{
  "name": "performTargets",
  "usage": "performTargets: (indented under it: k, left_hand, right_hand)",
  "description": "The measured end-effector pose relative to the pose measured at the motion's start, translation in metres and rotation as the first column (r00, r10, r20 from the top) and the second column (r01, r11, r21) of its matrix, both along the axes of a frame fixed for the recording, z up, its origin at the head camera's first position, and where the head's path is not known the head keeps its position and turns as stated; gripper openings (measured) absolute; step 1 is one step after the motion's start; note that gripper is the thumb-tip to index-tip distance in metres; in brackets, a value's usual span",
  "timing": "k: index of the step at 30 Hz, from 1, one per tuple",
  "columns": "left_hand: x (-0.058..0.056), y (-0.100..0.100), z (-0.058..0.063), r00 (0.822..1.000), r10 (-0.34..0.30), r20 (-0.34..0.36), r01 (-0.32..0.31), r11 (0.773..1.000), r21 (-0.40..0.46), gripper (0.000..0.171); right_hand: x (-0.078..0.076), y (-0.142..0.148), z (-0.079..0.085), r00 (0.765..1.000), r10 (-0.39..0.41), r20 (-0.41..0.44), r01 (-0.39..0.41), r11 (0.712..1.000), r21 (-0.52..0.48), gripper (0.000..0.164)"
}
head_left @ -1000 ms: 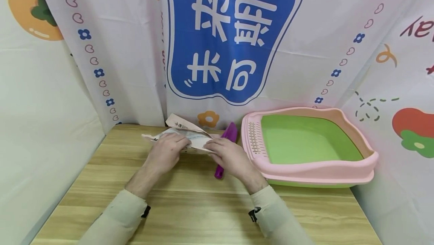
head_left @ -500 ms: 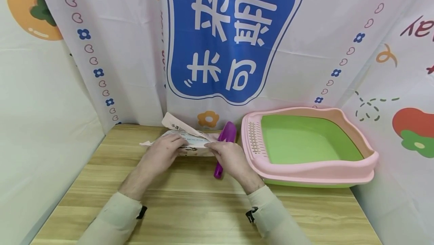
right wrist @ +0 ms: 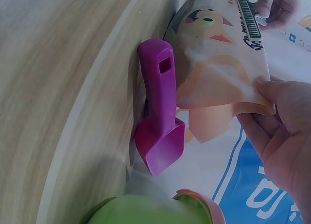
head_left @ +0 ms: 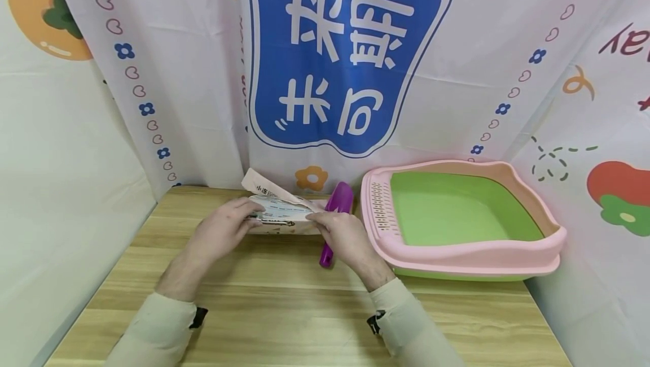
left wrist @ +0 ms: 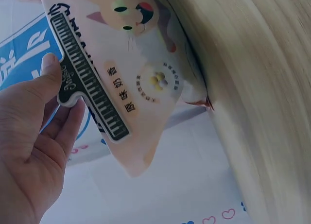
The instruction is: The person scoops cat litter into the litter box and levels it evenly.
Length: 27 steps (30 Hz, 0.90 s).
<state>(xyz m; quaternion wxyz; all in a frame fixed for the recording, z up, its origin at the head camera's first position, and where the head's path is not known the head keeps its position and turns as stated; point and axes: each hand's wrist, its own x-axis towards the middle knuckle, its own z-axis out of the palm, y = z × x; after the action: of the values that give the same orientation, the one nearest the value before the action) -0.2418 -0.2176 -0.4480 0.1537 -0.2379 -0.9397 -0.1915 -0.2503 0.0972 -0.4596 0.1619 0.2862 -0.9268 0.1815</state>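
A pale pink, cat-print bag [head_left: 307, 228] stands at the back of the table, its top edge turned toward me. On that edge sits a dark green bag clip [left wrist: 92, 80] with a piano-key pattern. My left hand [head_left: 219, 230] pinches the clip's handle between thumb and fingers, as the left wrist view shows. At the bag's other top corner, my right hand [head_left: 347, 237] grips the edge, thumb on the front and fingers behind. Just below that hand in the head view, a purple scoop [right wrist: 163, 102] lies against the bag's right end, partly covered.
To the right stands a litter box [head_left: 479, 257] with a pink rim and green basin, close to the scoop. A printed curtain [head_left: 203, 73] hangs right behind the wooden table [head_left: 284, 305]. A loose flap [head_left: 271, 187] sticks up behind the bag's top.
My left hand has slid left along the bag's top to its left end, uncovering the clip. The bag's top has tipped so its front shows more. My right hand has barely shifted.
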Motion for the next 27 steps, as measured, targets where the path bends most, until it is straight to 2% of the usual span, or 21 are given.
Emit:
performTargets:
  k: [18, 22, 27]
  left_hand:
    - [0.004, 0.008, -0.005, 0.989, 0.109, -0.100, -0.101, 0.992, 0.078, 0.014]
    - [0.007, 0.010, -0.006, 0.984, 0.104, -0.142, -0.091, 0.991, 0.094, 0.015]
    - [0.010, 0.014, -0.001, 0.977, 0.082, -0.197, -0.065, 0.993, 0.096, 0.015]
  right_hand:
    - [-0.002, -0.002, -0.005, 1.000, -0.014, -0.011, 0.014, 1.000, 0.006, 0.021]
    - [-0.002, -0.003, -0.006, 1.000, -0.012, -0.010, 0.012, 1.000, 0.005, 0.021]
    - [-0.002, -0.003, -0.006, 1.000, -0.012, -0.006, 0.012, 1.000, 0.003, 0.021]
